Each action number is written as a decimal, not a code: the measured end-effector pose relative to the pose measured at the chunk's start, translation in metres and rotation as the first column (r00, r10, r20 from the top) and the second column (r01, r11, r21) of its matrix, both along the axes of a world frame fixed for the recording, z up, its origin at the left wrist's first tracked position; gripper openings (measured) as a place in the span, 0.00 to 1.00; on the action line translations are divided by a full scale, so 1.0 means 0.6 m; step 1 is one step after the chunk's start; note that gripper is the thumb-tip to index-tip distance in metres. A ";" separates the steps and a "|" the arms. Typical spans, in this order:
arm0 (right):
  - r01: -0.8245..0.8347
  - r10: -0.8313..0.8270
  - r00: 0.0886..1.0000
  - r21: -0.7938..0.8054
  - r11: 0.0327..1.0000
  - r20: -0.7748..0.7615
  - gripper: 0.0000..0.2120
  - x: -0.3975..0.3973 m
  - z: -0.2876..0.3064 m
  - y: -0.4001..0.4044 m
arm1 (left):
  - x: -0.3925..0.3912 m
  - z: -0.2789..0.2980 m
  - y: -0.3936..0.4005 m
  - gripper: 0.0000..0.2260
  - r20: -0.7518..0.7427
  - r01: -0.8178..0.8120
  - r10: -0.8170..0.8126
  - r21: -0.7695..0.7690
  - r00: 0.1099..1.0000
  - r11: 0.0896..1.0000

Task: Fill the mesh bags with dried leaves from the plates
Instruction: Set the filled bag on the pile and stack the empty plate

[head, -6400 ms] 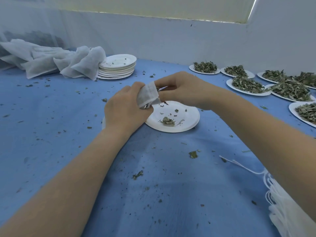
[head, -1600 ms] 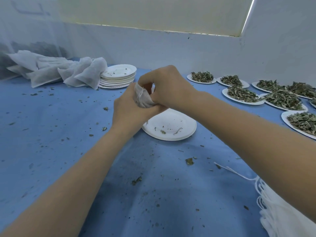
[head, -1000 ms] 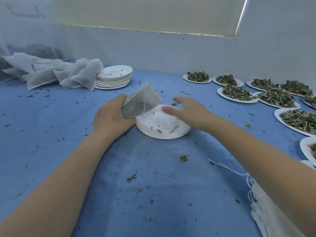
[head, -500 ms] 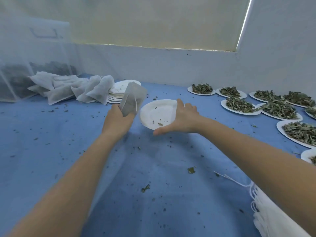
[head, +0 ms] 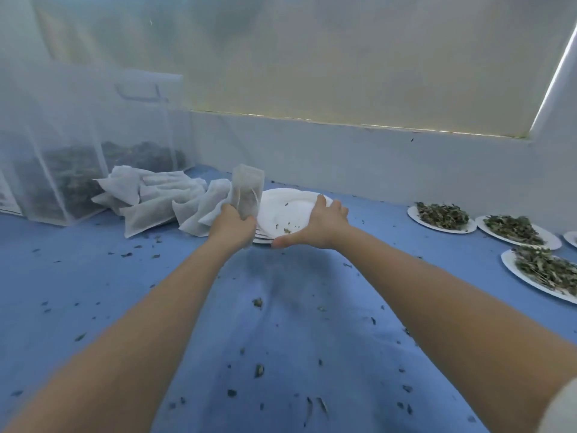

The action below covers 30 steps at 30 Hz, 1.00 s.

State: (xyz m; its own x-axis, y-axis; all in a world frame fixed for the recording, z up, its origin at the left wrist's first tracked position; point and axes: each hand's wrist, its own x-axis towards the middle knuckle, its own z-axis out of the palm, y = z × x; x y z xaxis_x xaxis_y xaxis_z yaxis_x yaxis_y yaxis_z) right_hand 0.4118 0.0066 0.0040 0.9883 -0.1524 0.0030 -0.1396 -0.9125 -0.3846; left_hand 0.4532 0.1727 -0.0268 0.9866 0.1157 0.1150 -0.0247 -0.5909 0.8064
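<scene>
The left hand [head: 232, 225] grips a filled mesh bag [head: 247, 191] by its lower end, holding it upright above the blue desk [head: 281, 323], just beside a pile of filled bags [head: 156, 195]. The right hand [head: 317, 225], fingers wrapped over the rim, holds a nearly bare plate [head: 282, 210] above the stack of plates [head: 260, 239]. The bag looks light, soft and floppy, so it is best held near its closed neck. Leaf plates [head: 443, 217] wait at right; crumbs would spill if tilted.
</scene>
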 end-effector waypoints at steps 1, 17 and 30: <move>0.010 -0.010 1.000 0.002 1.000 -0.003 0.67 0.026 -0.003 0.001 | 0.026 -0.005 0.002 0.19 0.000 0.003 -0.003 -0.012 1.000 1.000; 0.003 0.010 0.997 -0.175 0.985 0.073 0.56 0.173 -0.057 0.072 | 0.156 -0.023 0.058 0.27 0.067 -0.208 0.197 0.312 0.978 0.927; -0.178 0.210 0.950 -0.150 0.973 0.232 0.30 -0.159 0.004 0.046 | -0.185 0.038 -0.053 0.18 0.158 0.017 -0.040 0.143 0.987 0.990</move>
State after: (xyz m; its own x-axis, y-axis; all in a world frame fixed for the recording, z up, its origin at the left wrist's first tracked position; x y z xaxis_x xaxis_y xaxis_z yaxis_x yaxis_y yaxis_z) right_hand 0.3167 0.0341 0.0067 0.9652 0.0591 0.2548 0.1285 -0.9557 -0.2649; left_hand 0.3421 0.1409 -0.0041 0.9568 0.0596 0.2846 -0.1648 -0.6951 0.6998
